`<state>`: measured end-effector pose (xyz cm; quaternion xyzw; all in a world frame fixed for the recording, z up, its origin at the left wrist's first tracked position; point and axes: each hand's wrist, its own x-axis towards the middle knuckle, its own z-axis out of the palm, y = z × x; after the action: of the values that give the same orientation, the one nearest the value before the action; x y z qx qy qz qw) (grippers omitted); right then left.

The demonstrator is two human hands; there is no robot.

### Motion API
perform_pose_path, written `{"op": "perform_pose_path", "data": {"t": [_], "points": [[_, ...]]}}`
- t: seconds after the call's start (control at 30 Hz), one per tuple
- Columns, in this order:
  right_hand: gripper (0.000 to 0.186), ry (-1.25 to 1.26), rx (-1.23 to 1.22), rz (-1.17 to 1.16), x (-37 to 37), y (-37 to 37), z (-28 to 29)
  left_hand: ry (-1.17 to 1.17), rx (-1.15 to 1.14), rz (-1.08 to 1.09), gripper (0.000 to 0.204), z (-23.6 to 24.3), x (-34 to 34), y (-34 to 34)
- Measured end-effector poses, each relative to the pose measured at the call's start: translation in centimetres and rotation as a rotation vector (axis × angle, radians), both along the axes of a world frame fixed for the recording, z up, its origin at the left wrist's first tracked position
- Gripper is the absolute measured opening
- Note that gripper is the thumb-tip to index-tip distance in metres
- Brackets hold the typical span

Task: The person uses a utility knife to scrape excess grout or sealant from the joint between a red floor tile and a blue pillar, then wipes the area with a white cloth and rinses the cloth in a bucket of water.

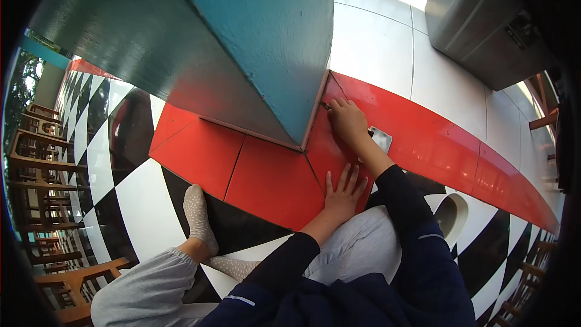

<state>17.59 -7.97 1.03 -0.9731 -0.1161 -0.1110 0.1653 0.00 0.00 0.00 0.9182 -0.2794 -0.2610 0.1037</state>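
Observation:
Close to the base of the teal pillar (pixel 290 42), my right hand (pixel 349 122) is closed on a thin tool (pixel 326 106). Only its dark tip shows beside the pillar's lower edge, so its kind is hidden. My left hand (pixel 345 197) lies flat with fingers spread on the red tiles (pixel 266 175), holding nothing. Just beyond my right wrist rests a flat greyish-silver piece (pixel 380 140), partly covered by the wrist. Dark joint lines run between the red tiles around the pillar.
An oval whitish container (pixel 451 217) sits right of my right arm on the black and white checkered floor (pixel 148 200). A grey metal box (pixel 484 24) stands on pale tiles (pixel 378 42) at the far right. Wooden chairs (pixel 45 157) line the left side.

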Motion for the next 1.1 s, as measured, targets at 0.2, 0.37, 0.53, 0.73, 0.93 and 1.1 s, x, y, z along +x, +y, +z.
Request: {"op": "perform_pose_path", "data": {"t": [0.2,0.37,0.53,0.73,0.93,1.1], "points": [[0.012,-0.011,-0.01,-0.086,0.4,-1.6,-1.0,-0.049,-0.041,0.005,0.077,-0.6,-1.6,-0.4],[0.012,-0.015,0.004,-0.022,0.8,-1.3,-0.8,-0.05,0.003,-0.008,0.079,-0.1,-0.4,-0.1],[0.011,-0.035,0.054,0.078,-0.6,0.4,-1.2,-0.082,-0.021,0.015,0.08,-0.4,0.2,0.5],[0.012,-0.048,0.08,-0.016,0.5,-0.2,-1.2,-0.24,0.011,-0.012,0.081,-1.6,-0.4,0.3],[0.013,-0.076,0.096,-0.128,1.8,-2.2,-0.6,-0.111,-0.005,-0.009,0.083,-0.4,-0.3,0.0],[0.014,-0.019,0.076,0.042,-0.2,0.8,-0.9,-0.158,0.001,0.01,0.084,-1.6,-0.6,0.7]]}}
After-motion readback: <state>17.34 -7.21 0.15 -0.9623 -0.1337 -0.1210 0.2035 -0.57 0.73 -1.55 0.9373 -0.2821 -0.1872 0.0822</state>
